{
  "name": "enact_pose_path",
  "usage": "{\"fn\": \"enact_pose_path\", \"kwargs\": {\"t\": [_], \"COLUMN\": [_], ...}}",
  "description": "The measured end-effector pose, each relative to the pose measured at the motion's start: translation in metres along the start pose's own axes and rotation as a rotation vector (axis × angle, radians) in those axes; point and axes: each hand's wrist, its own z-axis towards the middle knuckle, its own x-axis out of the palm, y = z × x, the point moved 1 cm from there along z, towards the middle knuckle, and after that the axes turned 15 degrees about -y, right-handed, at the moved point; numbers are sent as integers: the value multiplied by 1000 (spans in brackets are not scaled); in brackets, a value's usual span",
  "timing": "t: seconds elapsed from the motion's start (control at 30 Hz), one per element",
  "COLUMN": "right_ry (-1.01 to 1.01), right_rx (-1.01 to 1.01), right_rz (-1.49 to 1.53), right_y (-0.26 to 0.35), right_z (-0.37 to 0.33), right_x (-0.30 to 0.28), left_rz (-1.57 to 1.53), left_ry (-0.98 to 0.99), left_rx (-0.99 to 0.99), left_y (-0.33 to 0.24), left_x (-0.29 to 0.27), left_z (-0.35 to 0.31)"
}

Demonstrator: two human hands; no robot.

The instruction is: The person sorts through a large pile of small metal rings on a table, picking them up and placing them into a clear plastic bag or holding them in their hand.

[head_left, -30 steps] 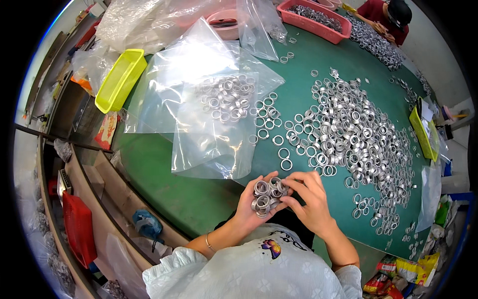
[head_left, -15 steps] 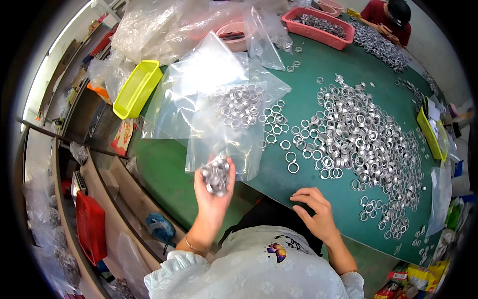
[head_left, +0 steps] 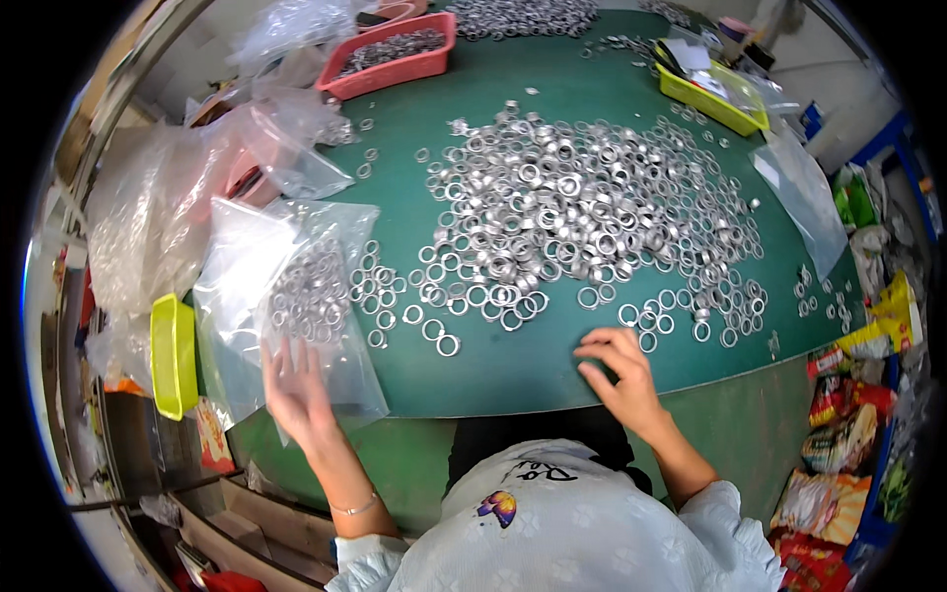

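My left hand (head_left: pixel 301 395) is at the near edge of a clear plastic bag (head_left: pixel 237 326), fingers stretched out and nothing in the palm. Just beyond its fingertips, a cluster of small silvery metal rings (head_left: pixel 311 291) lies at the bag; whether they are inside or under the film I cannot tell. More loose rings (head_left: pixel 377 286) are scattered beside the bag. Close to the table's front edge, my right hand (head_left: pixel 626 380) rests with loosely bent fingers, thumb apart, holding nothing visible. Beyond it spreads a large heap of the same rings (head_left: pixel 567 212).
A pink basket (head_left: pixel 387 64) of metal parts stands far left on the green table (head_left: pixel 483 370). Crumpled plastic bags (head_left: pixel 148 207) and a yellow-green tray (head_left: pixel 174 357) are at the left. Another yellow-green tray (head_left: pixel 715 97) stands far right. Food packets (head_left: pixel 824 503) fill the right side.
The handful of metal rings in my left hand is gone from it, and its fingers have straightened. The view has turned toward the right; my right hand looks much the same.
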Motion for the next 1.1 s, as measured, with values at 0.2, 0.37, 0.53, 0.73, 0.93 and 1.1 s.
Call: {"fn": "enact_pose_path", "kwargs": {"t": [0.2,0.37,0.53,0.73,0.93,1.1], "right_ry": [-303,-87,-30,7,-34,-122], "right_rx": [-51,-82,-215,-238,-158,-80], "right_rz": [-547,-492,-460,-621,-494,-414], "right_y": [-26,-43,-40,-40,-41,-38], "right_z": [3,34,87,72,56,59], "right_x": [-37,-49,-34,10,-3,-12], "left_rz": [223,604,1231,1587,1642,1591], "left_ry": [-113,529,1221,1306,1030,868], "left_rx": [694,1283,913,1201,1233,1205], "left_y": [35,82,136,178,166,156], "left_x": [0,11,94,95,91,94], "left_z": [-95,-131,-140,-119,-96,-89]}}
